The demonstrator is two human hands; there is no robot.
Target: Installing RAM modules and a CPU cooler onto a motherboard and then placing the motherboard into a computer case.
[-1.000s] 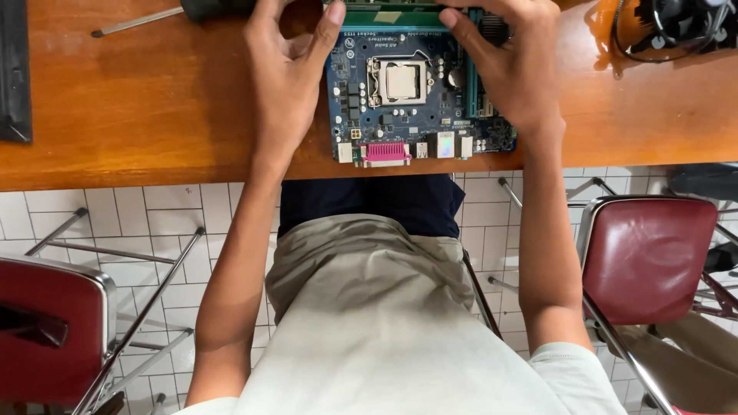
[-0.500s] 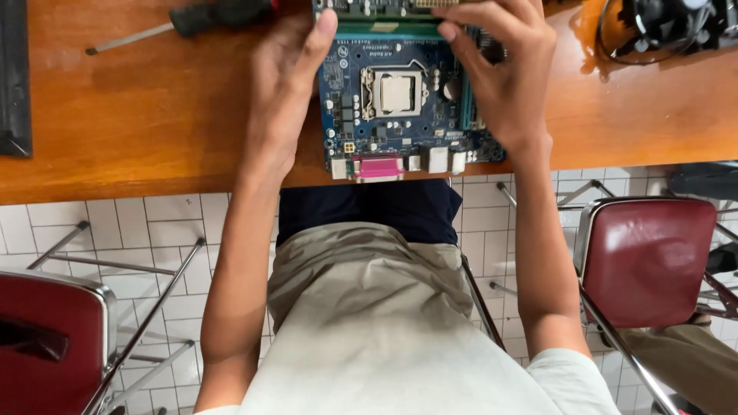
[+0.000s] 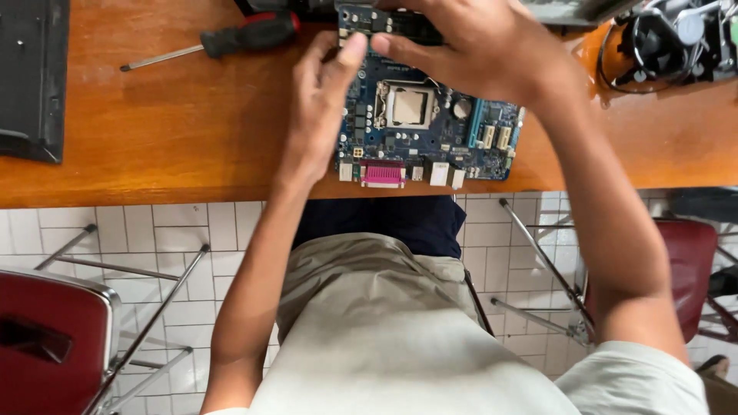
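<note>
Motherboard (image 3: 430, 134) on wooden desk (image 3: 169, 131), left hand (image 3: 323, 100) flat on its left edge, right hand (image 3: 477, 50) gripping its far edge

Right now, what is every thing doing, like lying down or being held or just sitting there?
Motherboard: flat on the wooden table, near its front edge, both hands on it.
Left hand: resting on the board's left side.
Right hand: pressing at its far edge.
Screwdriver: lying untouched.
Cooler fan: lying aside, untouched.
Red chairs: nobody on them.
</note>
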